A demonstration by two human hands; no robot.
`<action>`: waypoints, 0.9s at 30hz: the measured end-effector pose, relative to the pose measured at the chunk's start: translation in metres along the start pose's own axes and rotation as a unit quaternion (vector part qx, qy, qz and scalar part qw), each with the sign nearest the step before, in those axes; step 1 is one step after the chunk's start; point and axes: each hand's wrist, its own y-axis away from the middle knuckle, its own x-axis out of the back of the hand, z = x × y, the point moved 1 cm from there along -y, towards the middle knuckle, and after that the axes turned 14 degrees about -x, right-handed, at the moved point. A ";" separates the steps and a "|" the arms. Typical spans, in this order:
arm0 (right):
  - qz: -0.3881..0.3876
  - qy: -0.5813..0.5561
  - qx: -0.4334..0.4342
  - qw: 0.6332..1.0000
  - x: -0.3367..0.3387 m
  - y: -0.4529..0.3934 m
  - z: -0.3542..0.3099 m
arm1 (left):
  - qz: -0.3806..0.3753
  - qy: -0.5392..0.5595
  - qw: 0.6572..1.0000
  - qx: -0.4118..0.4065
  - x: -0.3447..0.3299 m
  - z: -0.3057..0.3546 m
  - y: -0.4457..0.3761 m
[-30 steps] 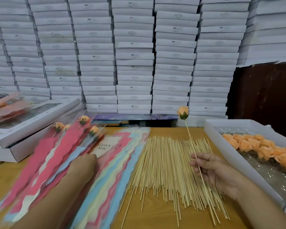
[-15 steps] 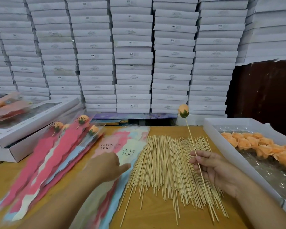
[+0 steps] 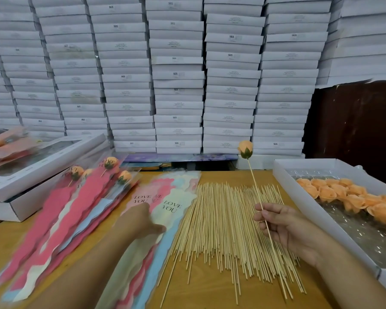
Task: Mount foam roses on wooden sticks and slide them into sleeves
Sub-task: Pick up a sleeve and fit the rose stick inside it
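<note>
At 9 o'clock a flat white box (image 3: 31, 175) sits on your wooden table (image 3: 210, 293), and finished roses in sleeves (image 3: 80, 197) lean against it, their orange heads toward 11 o'clock. Just right of them, the stack of empty sleeves (image 3: 172, 197) printed "LOVE YOU" lies flat, running from 12 toward 6 o'clock. Your left hand (image 3: 140, 221) rests on top of that stack, thumb stuck out toward 3 o'clock; it is blurred, so you cannot tell whether the fingers grasp a sleeve. At the centre the loose wooden sticks (image 3: 221, 230) are spread in a fan on the table. Your right hand (image 3: 285, 228), at 4 o'clock, pinches 1 stick (image 3: 253, 181) with curled fingers; its foam rose (image 3: 245, 149) points to 12 o'clock. At 3 o'clock an open white tray (image 3: 283, 175) holds loose orange roses (image 3: 348, 195). Stacked white boxes (image 3: 176, 74) fill the background.
</note>
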 end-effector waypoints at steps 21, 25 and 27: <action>-0.130 -0.058 -0.091 0.986 -0.018 0.017 -0.001 | -0.094 0.599 0.792 -0.072 0.002 0.093 0.051; -0.110 -0.064 -0.108 0.986 -0.023 0.019 0.000 | -0.114 0.620 0.771 -0.088 -0.007 0.110 0.062; -0.104 -0.072 -0.109 0.986 -0.026 0.019 -0.001 | -0.125 0.625 0.765 -0.092 -0.010 0.113 0.065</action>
